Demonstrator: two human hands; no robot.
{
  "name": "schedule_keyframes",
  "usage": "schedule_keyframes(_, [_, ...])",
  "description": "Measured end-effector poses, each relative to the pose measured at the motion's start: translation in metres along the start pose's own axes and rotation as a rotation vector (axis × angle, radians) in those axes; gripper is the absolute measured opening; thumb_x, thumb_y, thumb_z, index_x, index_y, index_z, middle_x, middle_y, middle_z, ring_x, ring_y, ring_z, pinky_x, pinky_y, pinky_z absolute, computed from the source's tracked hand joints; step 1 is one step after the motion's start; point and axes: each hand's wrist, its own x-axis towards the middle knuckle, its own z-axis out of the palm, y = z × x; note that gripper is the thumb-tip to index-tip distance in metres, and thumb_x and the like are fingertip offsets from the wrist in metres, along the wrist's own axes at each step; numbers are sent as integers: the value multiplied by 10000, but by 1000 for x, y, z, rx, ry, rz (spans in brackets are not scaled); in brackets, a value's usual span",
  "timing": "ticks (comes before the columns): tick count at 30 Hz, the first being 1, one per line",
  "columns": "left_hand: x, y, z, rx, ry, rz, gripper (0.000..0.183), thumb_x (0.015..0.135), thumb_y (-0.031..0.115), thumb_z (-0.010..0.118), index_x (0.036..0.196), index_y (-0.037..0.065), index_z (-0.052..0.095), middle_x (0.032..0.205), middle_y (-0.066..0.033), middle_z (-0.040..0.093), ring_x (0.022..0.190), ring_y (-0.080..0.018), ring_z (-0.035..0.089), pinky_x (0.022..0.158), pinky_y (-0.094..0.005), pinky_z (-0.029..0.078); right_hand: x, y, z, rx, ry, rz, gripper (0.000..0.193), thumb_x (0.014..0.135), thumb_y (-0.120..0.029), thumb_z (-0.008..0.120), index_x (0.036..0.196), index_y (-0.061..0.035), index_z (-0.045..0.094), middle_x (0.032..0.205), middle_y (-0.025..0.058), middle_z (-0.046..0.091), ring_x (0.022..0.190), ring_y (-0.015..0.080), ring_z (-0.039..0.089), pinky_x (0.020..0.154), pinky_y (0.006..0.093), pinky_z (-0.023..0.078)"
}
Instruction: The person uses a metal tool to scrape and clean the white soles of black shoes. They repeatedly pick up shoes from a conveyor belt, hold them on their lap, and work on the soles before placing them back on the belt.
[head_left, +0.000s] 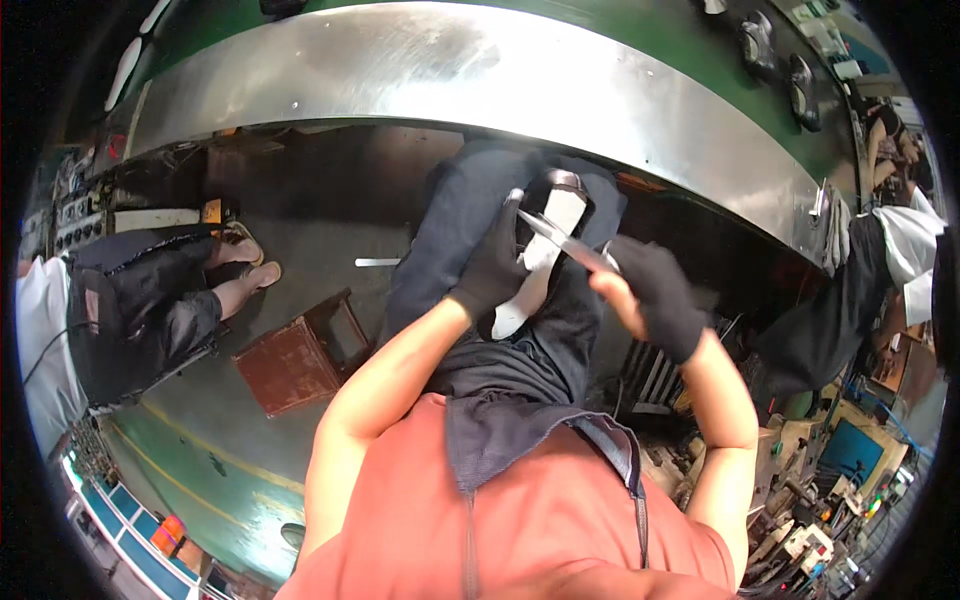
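On my lap lies a black shoe point(565, 180) with a long white foot-shaped surface facing up; I cannot tell whether that is its insole or its underside. My left hand point(493, 262), in a dark glove, grips the shoe along its left side. In my right hand point(655, 290), also in a dark glove with the thumb bare, is a knife-like tool with a flat metal blade point(543, 228) and a reddish-brown handle point(588, 257). The blade slants across the white surface toward my left fingertips. Whether its edge touches the shoe cannot be made out.
A metal bench edge point(400, 60) curves in front of my knees, with a green surface point(640, 30) behind it. Black shoes point(757, 45) stand there at the right. A brown wooden stool point(290, 365) is at my left. People sit on both sides; machinery point(800, 520) fills the lower right.
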Motion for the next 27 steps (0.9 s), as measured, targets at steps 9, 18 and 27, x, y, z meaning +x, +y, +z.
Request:
schedule_keyframes(9, [-99, -32, 14, -877, -3, -568, 496, 1027, 386, 350, 1331, 4, 437, 1270, -135, 535, 1178, -182, 499, 1000, -326, 390, -118, 65, 131, 464, -73, 817, 406, 984, -377, 484, 1013, 0, 632, 760, 160, 641, 626, 202, 583, 594, 365, 451])
schedule_keyframes(18, [-56, -7, 15, -278, 70, -220, 472, 885, 353, 609, 1209, 20, 531, 988, -192, 662, 914, -309, 658, 789, -376, 500, -52, -6, 52, 262, -182, 608, 349, 945, -337, 547, 891, 1, 614, 781, 228, 592, 678, 360, 601, 612, 403, 442])
schedule_keyframes(27, [-76, 15, -37, -9, -311, -210, 954, 746, 356, 774, 1452, 1, 240, 1110, -279, 613, 1031, -364, 629, 885, -400, 480, -85, 35, 99, -25, -257, 241, 245, 873, -271, 626, 828, -31, 612, 770, 195, 591, 693, 390, 585, 596, 448, 442])
